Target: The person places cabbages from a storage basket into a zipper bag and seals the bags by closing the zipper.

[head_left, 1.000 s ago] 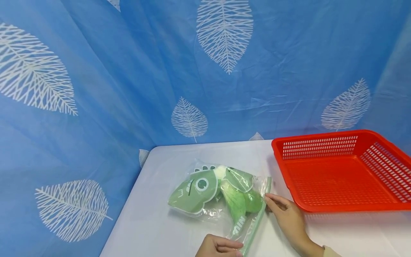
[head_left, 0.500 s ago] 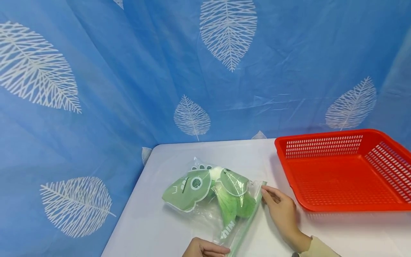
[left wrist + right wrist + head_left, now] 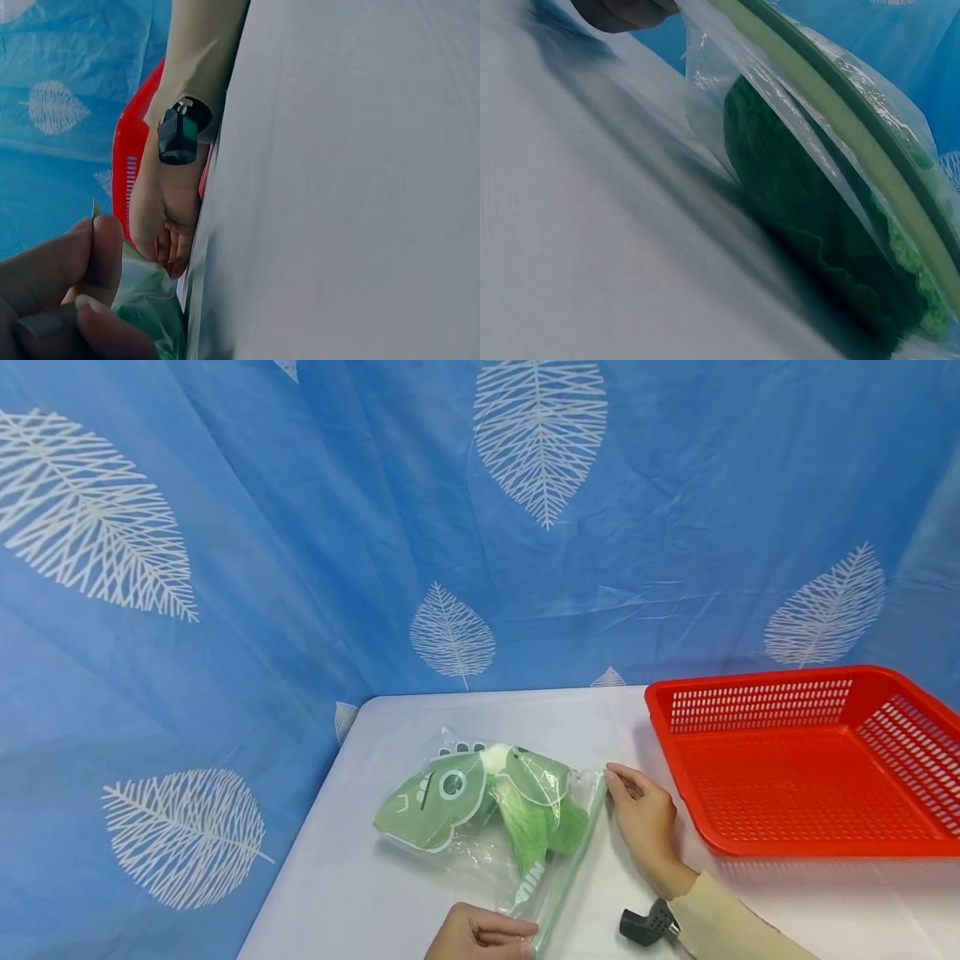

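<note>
A clear zip bag (image 3: 480,852) with a green cartoon creature's face printed on it lies on the white table. Inside is a fluffy green thing (image 3: 525,827) with pale lettering over it. My left hand (image 3: 476,933) pinches the near end of the bag's green zip strip (image 3: 573,864); in the left wrist view its thumb and finger meet on a thin green edge. At the strip's far end, my right hand (image 3: 647,822) pinches the corner. In the right wrist view the strip runs diagonally, slightly bowed, above the green contents (image 3: 802,180).
A red slotted basket (image 3: 795,777) stands on the table to the right of my right hand. A black wrist camera (image 3: 648,924) sits at the right sleeve. Behind the table (image 3: 345,860) hangs a blue curtain (image 3: 337,527) with white leaf prints.
Both hands have moved left with the bag, staying at the strip's ends. The right hand has also moved away from me, and more of its sleeve and wrist camera shows.
</note>
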`<state>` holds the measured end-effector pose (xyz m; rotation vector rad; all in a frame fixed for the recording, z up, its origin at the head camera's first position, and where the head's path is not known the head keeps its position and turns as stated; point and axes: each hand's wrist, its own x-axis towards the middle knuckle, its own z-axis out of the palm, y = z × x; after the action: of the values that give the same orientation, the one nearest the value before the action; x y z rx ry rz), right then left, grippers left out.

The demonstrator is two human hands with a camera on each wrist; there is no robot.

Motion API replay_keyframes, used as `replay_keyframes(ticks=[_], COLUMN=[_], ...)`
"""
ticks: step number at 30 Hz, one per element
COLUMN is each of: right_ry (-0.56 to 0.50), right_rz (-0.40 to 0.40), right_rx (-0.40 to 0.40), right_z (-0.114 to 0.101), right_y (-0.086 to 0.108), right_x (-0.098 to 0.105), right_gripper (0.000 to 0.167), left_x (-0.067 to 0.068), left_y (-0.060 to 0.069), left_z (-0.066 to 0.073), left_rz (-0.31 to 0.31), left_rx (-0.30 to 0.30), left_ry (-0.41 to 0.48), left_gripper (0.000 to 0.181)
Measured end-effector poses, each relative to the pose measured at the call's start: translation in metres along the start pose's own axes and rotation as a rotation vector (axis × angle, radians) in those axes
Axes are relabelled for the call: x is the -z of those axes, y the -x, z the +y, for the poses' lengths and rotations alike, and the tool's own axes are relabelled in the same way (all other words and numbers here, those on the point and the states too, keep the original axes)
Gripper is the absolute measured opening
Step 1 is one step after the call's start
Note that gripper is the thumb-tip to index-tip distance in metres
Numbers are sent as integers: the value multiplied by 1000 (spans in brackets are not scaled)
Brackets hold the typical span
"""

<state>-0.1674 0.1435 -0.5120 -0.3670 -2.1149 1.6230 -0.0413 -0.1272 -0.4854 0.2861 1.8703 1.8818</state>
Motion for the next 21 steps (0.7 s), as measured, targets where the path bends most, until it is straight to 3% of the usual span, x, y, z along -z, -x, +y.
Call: replay_keyframes(ticks=[4,9,12,17,21], right_ry=[-32,-79,-25,51,5], right_rz=[-131,-372,-437,-521,-653], right_rx=[-70,-146,-99,81,119], right_z=[-5,-22,-35,-64,-100], right_y=[1,26,43,65,67], right_x=[5,18,29,50,74], right_gripper=[33,55,57,54,51], left_x=[-8,-18,-23,-27,-23], left_y=[-7,-17,-26,-38,-47], left_z=[-1,2,6,26,62], left_rz=[57,105,64,-52,-71], left_rx=[22,47,14,-59,-223], left_ry=[-8,-51,-85,-181,-342], left_gripper=[23,20,22,30,30])
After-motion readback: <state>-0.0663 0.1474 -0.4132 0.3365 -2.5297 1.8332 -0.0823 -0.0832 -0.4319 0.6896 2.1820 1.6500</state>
